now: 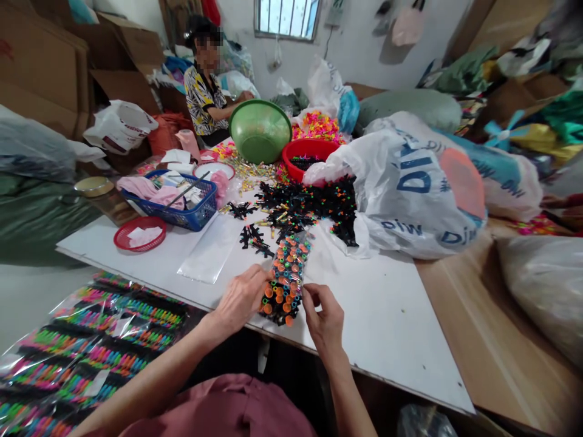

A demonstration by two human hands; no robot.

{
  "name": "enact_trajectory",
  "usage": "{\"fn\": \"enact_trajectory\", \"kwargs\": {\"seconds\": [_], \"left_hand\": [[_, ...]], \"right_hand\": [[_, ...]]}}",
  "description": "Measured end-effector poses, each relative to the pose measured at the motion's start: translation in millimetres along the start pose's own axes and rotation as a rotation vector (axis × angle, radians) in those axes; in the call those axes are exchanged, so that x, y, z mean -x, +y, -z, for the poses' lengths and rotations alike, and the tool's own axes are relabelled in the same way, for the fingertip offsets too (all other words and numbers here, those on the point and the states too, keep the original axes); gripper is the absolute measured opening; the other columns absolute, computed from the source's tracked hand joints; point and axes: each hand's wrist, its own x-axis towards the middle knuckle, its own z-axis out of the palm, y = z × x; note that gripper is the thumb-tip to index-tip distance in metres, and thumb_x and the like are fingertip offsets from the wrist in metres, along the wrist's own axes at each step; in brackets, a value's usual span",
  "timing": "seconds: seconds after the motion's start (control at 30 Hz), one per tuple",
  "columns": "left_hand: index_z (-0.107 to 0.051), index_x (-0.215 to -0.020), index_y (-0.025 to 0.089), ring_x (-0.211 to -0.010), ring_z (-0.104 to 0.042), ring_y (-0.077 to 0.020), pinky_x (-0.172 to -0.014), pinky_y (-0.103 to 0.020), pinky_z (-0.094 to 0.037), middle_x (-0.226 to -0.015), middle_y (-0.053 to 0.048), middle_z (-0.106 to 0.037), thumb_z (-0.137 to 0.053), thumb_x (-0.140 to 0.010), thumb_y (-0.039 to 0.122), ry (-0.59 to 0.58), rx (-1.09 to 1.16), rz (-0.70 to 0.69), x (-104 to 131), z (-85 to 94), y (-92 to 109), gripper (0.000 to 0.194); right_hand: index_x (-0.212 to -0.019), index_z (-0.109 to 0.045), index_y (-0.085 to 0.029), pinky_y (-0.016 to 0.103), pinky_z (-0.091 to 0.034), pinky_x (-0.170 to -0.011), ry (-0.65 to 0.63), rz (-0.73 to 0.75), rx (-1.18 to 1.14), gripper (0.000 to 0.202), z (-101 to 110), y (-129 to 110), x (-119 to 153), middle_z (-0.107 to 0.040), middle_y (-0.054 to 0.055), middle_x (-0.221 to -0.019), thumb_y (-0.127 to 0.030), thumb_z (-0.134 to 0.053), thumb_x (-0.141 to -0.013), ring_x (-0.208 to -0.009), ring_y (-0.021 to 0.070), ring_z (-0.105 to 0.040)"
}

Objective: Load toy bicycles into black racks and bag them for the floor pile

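A long clear plastic packet [286,273] lies on the white table near its front edge, filled with small black toy pieces showing orange, green and blue round tips. Along its left side, my left hand [246,294] has its fingers closed on the packet's edge. My right hand [324,315] pinches the opposite edge, thumb and forefinger together. Just beyond the packet is a heap of black toy guns [310,206], with a few loose ones [255,240] to its left. A flat clear bag [207,258] rests left of the packet.
Left on the table [378,309] are a blue basket [194,212], a red tray [139,237] and a jar [100,194]. Behind stand a green basin [260,133] and a red basin [314,149]. A white sack [387,188] leans at right. Another person [204,91] sits opposite.
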Motion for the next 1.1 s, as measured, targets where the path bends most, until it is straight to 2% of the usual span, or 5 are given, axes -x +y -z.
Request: {"fn": "enact_trajectory", "kwargs": {"seconds": [0.23,0.43,0.63,0.8,1.1], "left_hand": [[-0.056,-0.085,0.018,-0.081,-0.057,-0.0143,-0.071,-0.025,-0.045,-0.086,-0.003,-0.061,-0.046,-0.085,0.017,0.045,0.449,0.151,-5,1.0,-3,0.010],[-0.055,-0.087,0.018,-0.086,-0.057,-0.0139,-0.071,-0.024,-0.043,-0.088,-0.001,-0.061,-0.047,-0.085,0.022,0.064,0.509,0.189,-11,-1.6,-4,0.009],[-0.056,-0.078,0.016,-0.068,-0.051,-0.0110,-0.062,-0.022,-0.038,-0.073,0.002,-0.058,-0.050,-0.081,0.021,0.144,0.381,0.082,-70,49.4,19,0.008],[-0.058,-0.071,0.013,-0.058,-0.046,-0.0092,-0.052,-0.020,-0.033,-0.064,0.002,-0.054,-0.054,-0.074,0.027,-0.083,0.509,0.050,-106,95.5,39,0.015],[-0.054,-0.065,0.013,-0.047,-0.040,-0.0078,-0.044,-0.020,-0.028,-0.053,0.003,-0.049,-0.055,-0.066,0.027,-0.359,0.710,0.147,-147,101.7,36,0.014]], "right_hand": [[-0.103,-0.059,-0.017,0.026,-0.047,-0.067,-0.107,0.169,0.182,0.018,4,-10,12,-0.064,0.006,-0.086,-0.020,-0.046,-0.090,-0.074,0.0141,-0.060],[-0.093,-0.061,-0.017,0.023,-0.044,-0.066,-0.028,0.248,0.324,0.013,1,-11,7,-0.065,0.004,-0.081,-0.016,-0.049,-0.088,-0.072,0.0125,-0.060],[-0.077,-0.059,-0.018,0.024,-0.042,-0.061,0.147,0.302,0.248,0.011,26,-54,-63,-0.059,0.001,-0.069,-0.020,-0.053,-0.085,-0.063,0.0121,-0.054],[-0.071,-0.056,-0.019,0.021,-0.040,-0.056,0.118,0.344,0.143,0.012,58,-84,-93,-0.054,-0.002,-0.063,-0.019,-0.053,-0.083,-0.058,0.0102,-0.049],[-0.064,-0.053,-0.018,0.020,-0.037,-0.049,0.120,0.265,0.128,0.021,65,-85,-123,-0.047,-0.004,-0.054,-0.026,-0.051,-0.082,-0.051,0.0093,-0.044]]}}
